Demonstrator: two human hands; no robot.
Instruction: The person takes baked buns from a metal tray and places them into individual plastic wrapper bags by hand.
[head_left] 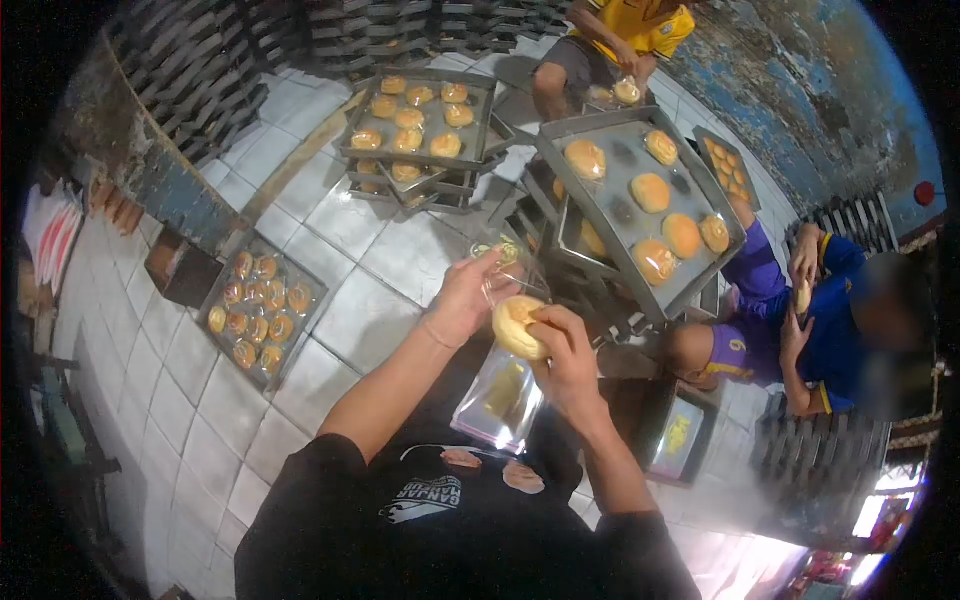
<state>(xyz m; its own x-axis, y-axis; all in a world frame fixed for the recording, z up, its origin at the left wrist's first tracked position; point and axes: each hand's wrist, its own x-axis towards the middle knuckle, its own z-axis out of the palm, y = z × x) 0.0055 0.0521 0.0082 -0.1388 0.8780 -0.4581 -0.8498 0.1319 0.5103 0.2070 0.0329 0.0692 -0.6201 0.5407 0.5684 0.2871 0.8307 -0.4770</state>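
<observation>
My right hand (568, 362) is closed on a round golden bun (519, 327) in front of my chest. Just left of it, my left hand (467, 298) pinches a clear plastic bag (512, 268) with green print. The bag's lower part lies close to the bun, and whether they touch is not clear. A stack of clear printed bags (500, 398) rests on my lap below the bun. To the right of my hands, a large metal tray (615, 215) on a stack holds several unwrapped-looking buns.
Another stack of trays (478, 100) with buns stands at the back. A tray of wrapped buns (262, 310) lies on the tiled floor at left. Two people sit nearby, one in yellow (660, 32), one in blue (830, 340). A box of bags (683, 435) is at right.
</observation>
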